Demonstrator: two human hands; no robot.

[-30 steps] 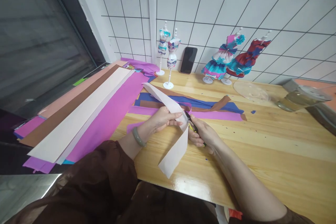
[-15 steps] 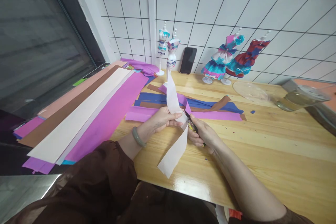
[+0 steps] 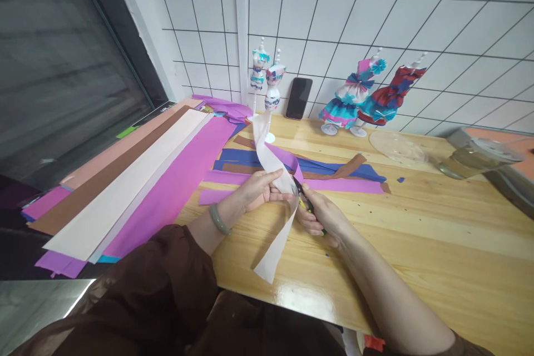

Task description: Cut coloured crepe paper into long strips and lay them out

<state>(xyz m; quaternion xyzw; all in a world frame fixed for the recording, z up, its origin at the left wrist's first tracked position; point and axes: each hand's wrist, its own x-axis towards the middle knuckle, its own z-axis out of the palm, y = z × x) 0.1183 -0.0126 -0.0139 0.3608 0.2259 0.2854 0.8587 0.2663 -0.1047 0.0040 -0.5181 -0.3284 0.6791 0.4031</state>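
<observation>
Left grip (image 3: pixel 259 190) pinched, thumb (image 3: pixel 272 176) extended; right grip (image 3: pixel 326 210) curled tight, near it; forearms (image 3: pixel 384 278) angled inward.

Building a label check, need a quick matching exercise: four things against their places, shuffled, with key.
1. scissors
2. dangling white strip
3. phone
4. bracelet

A. leaning on the tiled wall
B. around the left wrist
C. gripped in the right hand
D. held by the left hand

Pairs: 1-C; 2-D; 3-A; 4-B

At the far side, four dress forms (image 3: pixel 272 89) and one phone (image 3: pixel 298 98) are counted. One cutting tool (image 3: pixel 307 201) is held.
</observation>
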